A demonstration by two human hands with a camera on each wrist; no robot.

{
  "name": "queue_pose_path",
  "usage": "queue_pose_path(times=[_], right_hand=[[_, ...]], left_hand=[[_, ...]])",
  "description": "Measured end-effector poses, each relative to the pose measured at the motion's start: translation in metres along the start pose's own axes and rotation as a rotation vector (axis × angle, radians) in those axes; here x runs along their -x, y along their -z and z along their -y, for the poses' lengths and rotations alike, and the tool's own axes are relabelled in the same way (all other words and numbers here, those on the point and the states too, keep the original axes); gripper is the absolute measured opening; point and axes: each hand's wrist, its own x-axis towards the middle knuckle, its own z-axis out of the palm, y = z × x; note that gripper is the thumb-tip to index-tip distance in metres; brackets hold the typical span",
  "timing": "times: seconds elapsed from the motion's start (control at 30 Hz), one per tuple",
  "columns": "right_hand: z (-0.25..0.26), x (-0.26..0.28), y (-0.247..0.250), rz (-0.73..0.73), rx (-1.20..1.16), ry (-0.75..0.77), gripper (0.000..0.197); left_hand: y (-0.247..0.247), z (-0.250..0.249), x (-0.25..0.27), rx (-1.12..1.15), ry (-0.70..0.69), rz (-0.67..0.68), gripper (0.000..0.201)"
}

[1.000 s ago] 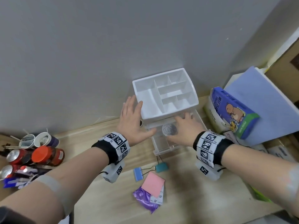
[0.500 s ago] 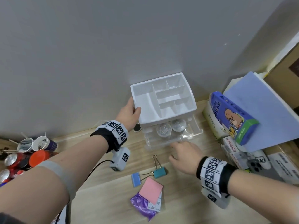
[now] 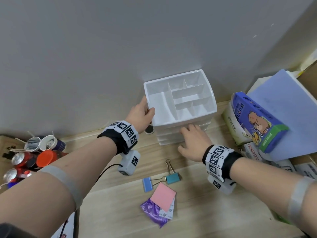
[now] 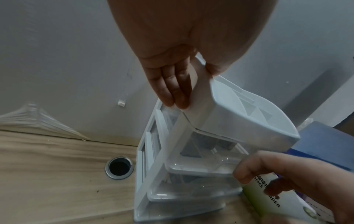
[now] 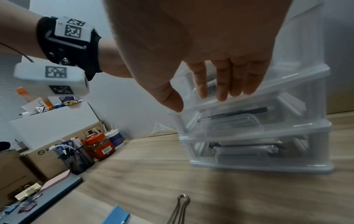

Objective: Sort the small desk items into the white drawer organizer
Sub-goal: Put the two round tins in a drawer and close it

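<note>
The white drawer organizer (image 3: 180, 103) stands on the wooden desk against the wall, its divided top tray empty. My left hand (image 3: 145, 112) pinches the tray's left rim, thumb inside and fingers flat on the outer wall (image 4: 172, 94). My right hand (image 3: 190, 133) presses straight fingers (image 5: 222, 91) against the clear front of the top drawer (image 4: 199, 166), which is almost fully in. A blue binder clip (image 3: 147, 184), a teal binder clip (image 3: 173, 177), a pink sticky-note pad (image 3: 163, 196) and a purple packet (image 3: 154, 213) lie on the desk in front.
Paper cups, cans and a red-lidded jar (image 3: 44, 157) crowd the left edge. A blue carton (image 3: 257, 121) and other packs are stacked at the right, close to the organizer. A round cable hole (image 3: 149, 130) sits by the organizer's left foot.
The top drawer, open with two round clear containers inside, has been pushed in. My right hand rose from the desk to the drawer front. My left hand stayed on the rim.
</note>
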Motion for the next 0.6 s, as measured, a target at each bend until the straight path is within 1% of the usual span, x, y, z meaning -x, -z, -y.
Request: queue_pose_path(times=[0.07, 0.1, 0.17, 0.2, 0.23, 0.27, 0.3, 0.33, 0.4, 0.43, 0.5, 0.53, 0.6], right_hand=[[-0.001, 0.002, -0.005, -0.028, 0.002, 0.015, 0.041], [-0.001, 0.004, -0.009, -0.028, -0.016, 0.023, 0.036], [0.002, 0.009, -0.022, 0.044, -0.062, 0.041, 0.032], [0.005, 0.011, -0.033, 0.107, -0.079, 0.043, 0.030], [0.008, 0.013, -0.045, 0.175, -0.085, 0.034, 0.029], [0.011, 0.016, -0.057, 0.234, -0.082, 0.011, 0.030], [0.013, 0.018, -0.070, 0.275, -0.080, -0.015, 0.033], [0.016, 0.019, -0.085, 0.300, -0.077, -0.049, 0.037], [0.020, 0.021, -0.110, 0.315, -0.079, -0.119, 0.051], [0.022, 0.023, -0.121, 0.315, -0.096, -0.146, 0.059], [0.027, 0.025, -0.139, 0.306, -0.115, -0.173, 0.069], [0.030, 0.026, -0.146, 0.309, -0.115, -0.179, 0.069], [0.033, 0.025, -0.153, 0.296, -0.118, -0.186, 0.067]], left_hand=[[0.001, 0.000, 0.003, 0.054, -0.002, 0.014, 0.050], [0.000, 0.004, 0.006, 0.108, 0.023, 0.036, 0.052], [-0.005, 0.019, 0.015, 0.192, 0.133, 0.072, 0.065], [-0.010, 0.031, 0.022, 0.168, 0.189, 0.095, 0.070], [-0.016, 0.043, 0.033, 0.088, 0.224, 0.138, 0.068], [-0.023, 0.057, 0.045, -0.014, 0.231, 0.194, 0.060], [-0.031, 0.070, 0.060, -0.118, 0.230, 0.266, 0.054], [-0.040, 0.086, 0.074, -0.207, 0.223, 0.349, 0.053], [-0.059, 0.109, 0.100, -0.333, 0.215, 0.524, 0.065], [-0.069, 0.119, 0.111, -0.369, 0.209, 0.586, 0.072], [-0.089, 0.131, 0.127, -0.417, 0.199, 0.663, 0.080], [-0.100, 0.135, 0.133, -0.431, 0.196, 0.686, 0.081], [-0.115, 0.135, 0.141, -0.458, 0.183, 0.663, 0.074]])
